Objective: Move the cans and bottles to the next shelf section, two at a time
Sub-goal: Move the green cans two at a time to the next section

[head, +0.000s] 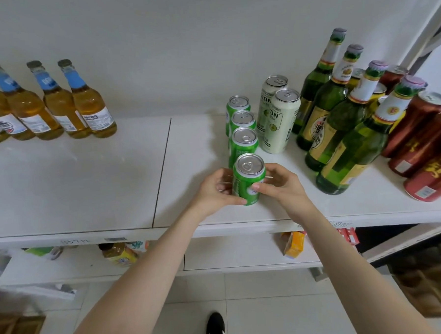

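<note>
Left hand and right hand, fingers curled gripping the front green can, upright on white shelf, three green cans behind

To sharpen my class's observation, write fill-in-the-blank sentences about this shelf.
The left hand and right hand grip a ___ can.
Its row counts ___ cans.
Beside that row stand ___ white cans.
The amber bottles stand in the ___ section.
Missing: green, four, two, left.
</note>
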Tool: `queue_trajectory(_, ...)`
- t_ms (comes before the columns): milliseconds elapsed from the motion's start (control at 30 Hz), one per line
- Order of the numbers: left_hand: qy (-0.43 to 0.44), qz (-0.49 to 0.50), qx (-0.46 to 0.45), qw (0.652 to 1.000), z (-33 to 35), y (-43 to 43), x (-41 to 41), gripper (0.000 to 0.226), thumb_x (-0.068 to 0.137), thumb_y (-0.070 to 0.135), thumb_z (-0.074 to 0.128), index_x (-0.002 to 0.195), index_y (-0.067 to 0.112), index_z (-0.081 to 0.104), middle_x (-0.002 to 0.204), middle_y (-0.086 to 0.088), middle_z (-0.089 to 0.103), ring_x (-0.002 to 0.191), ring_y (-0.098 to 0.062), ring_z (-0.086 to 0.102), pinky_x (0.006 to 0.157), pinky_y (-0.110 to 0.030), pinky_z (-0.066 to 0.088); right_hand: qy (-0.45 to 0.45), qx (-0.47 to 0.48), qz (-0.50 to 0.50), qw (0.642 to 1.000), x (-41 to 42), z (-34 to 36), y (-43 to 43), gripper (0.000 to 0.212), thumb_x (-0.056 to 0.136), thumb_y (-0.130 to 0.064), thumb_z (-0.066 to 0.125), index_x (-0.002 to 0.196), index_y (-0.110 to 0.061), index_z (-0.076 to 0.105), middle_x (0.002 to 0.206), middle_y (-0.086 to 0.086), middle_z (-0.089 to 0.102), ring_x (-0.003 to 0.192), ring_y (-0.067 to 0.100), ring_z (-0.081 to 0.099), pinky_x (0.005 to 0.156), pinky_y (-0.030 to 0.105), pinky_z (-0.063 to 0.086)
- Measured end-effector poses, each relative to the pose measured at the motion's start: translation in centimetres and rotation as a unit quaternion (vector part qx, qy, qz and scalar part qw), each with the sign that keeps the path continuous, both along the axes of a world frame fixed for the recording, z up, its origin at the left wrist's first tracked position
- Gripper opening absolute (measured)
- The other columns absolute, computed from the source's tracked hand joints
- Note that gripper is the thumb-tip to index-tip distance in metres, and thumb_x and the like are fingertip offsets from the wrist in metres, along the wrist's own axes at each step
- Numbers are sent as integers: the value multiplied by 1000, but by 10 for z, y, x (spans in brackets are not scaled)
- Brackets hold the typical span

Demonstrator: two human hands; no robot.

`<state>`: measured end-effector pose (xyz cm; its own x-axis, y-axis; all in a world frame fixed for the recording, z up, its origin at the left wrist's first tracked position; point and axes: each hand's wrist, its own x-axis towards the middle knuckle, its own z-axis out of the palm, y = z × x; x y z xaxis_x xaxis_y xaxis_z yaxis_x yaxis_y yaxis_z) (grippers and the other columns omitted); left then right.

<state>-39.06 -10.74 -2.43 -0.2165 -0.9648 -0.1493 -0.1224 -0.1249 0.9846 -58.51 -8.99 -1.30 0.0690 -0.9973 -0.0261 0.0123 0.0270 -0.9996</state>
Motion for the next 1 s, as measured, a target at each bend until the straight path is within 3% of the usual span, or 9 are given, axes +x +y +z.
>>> queue_trajectory(167, 8, 3, 4, 1000, 1, -12, -7, 58, 59, -23, 80, 100, 11, 58, 89, 0, 68, 75, -1, 69, 73, -18, 55, -14, 9, 0, 1000, -6, 1, -11, 49, 64, -14, 85, 110, -12, 68, 113, 15, 72, 99, 24, 68, 98, 56, 52)
queue_trajectory(300, 3, 6, 13, 1000, 0, -20, -6, 58, 58, -21, 82, 99, 13, 58, 88, 0, 68, 76, -4, 68, 76, -23, 57, -12, 9, -7, 1000, -6, -1, -18, 60, 56, -27, 91, 110, -13, 68, 115, 17, 71, 109, 41, 64, 98, 59, 51)
queue_trajectory(467, -5, 3, 11, 1000, 1, -23, -6, 60, 57, -20, 83, 100, 13, 58, 92, -1, 70, 79, -4, 69, 73, -20, 56, -15, 9, -7, 1000, -7, -5, -20, 64, 55, -30, 90, 112, -12, 68, 116, 16, 70, 113, 43, 62, 98, 58, 51)
queue_trajectory(800, -8, 5, 20, 1000, 0, -21, -6, 59, 60, -20, 81, 106, 8, 57, 98, -6, 69, 78, -1, 68, 74, -19, 55, 1, 30, -17, 999, -5, 1, -15, 46, 70, -8, 87, 112, -8, 68, 112, 15, 72, 98, 20, 69, 96, 47, 55)
queue_trajectory(900, -14, 4, 20, 1000, -1, -20, -4, 60, 61, -20, 80, 112, 2, 58, 101, -9, 68, 82, -5, 68, 79, -21, 56, 30, 23, -44, 998, -5, 3, -11, 38, 72, -11, 87, 105, -11, 70, 104, 8, 73, 96, 18, 67, 90, 36, 55)
queue_trajectory(1000, -57, 2, 6, 998, 0, -16, 3, 57, 64, -16, 81, 113, 3, 60, 100, -7, 65, 91, -13, 62, 85, -16, 53, 119, 4, -72, 990, -7, 3, -5, 43, 69, -29, 90, 104, -15, 70, 104, 1, 74, 99, 17, 68, 86, 30, 54)
